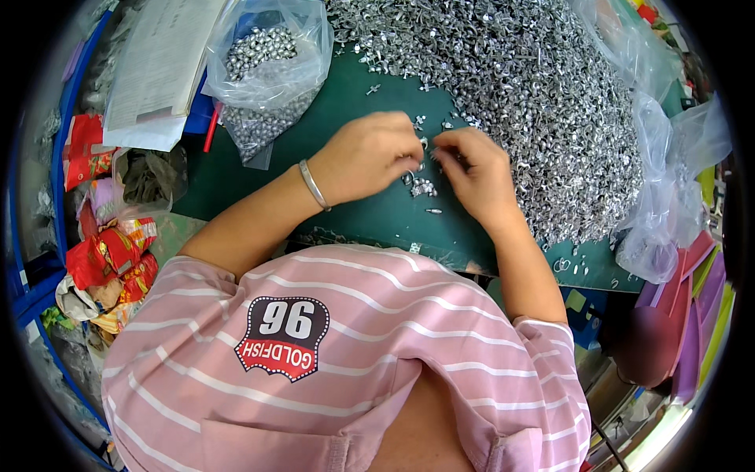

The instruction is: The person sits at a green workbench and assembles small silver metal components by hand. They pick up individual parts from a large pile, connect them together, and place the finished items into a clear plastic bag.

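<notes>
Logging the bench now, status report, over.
Left hand and right hand pinch small metal parts on green mat. Big pile beside right hand. Nothing blocking.

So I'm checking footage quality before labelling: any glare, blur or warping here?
Head view: strong fisheye bending and a black vignette at the rim; the pile of small metal parts glints brightly under even light; the clear plastic bag shows sheen; the left hand and right hand look slightly soft.

Bright, even overhead lighting; soft shadows beneath the hands. Glare sparkles on the metal pile. Fisheye bends edges; black vignette surrounds the frame.
</notes>
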`<state>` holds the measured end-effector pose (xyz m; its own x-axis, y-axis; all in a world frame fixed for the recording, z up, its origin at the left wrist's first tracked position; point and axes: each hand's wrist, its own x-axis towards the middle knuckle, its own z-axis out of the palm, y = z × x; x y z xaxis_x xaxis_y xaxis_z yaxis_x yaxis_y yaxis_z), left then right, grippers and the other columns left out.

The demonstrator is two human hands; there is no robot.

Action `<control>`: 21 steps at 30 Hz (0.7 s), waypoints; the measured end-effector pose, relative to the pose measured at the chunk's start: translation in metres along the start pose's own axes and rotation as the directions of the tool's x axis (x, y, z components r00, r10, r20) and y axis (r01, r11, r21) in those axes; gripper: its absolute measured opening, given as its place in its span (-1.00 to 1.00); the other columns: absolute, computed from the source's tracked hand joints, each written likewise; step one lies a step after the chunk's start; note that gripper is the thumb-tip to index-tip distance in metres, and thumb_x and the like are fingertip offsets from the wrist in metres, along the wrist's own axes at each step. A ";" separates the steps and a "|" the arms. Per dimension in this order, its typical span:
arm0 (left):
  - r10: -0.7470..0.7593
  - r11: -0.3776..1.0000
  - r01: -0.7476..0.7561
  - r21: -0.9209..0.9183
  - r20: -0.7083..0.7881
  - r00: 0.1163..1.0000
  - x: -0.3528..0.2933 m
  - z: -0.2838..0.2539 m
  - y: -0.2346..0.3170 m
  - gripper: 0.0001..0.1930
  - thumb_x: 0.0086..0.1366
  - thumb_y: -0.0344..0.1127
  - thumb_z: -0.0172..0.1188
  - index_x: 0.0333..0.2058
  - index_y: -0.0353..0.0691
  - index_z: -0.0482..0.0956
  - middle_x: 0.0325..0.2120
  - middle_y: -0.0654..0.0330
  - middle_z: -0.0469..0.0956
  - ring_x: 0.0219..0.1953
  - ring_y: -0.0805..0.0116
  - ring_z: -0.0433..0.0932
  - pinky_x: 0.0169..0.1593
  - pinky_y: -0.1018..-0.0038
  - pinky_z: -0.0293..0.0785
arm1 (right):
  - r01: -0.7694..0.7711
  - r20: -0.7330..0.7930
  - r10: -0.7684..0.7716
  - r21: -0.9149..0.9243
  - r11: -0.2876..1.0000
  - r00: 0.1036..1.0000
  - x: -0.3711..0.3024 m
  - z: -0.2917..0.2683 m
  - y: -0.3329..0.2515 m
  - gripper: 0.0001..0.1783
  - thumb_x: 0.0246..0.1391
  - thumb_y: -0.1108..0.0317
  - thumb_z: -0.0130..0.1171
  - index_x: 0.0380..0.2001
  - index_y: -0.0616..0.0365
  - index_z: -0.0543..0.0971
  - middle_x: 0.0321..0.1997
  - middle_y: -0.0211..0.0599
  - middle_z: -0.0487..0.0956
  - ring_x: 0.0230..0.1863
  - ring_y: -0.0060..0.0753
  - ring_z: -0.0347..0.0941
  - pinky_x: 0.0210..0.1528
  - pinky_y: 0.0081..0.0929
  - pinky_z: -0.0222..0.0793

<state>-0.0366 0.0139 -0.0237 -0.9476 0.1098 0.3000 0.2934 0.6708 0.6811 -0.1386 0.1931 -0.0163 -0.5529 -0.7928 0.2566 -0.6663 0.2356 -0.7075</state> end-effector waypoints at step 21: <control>-0.389 -0.543 0.338 -0.769 0.586 0.711 0.012 -0.003 0.017 -0.84 0.30 -0.27 0.02 -0.32 -0.24 0.45 -0.43 0.23 0.49 -0.45 0.49 0.44 -0.47 0.63 0.39 | 0.128 -0.219 -0.074 0.245 0.961 0.973 0.013 -0.011 -0.048 -0.88 -0.06 0.61 0.17 -0.39 0.23 0.55 -0.31 -0.23 0.53 -0.37 -0.48 0.46 -0.47 -0.62 0.36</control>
<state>-0.0429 0.0241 -0.0066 -0.8616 0.2470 -0.4434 -0.3818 -0.8911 0.2454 -0.1195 0.1780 0.0279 -0.5982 -0.6658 0.4459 -0.5887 -0.0123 -0.8082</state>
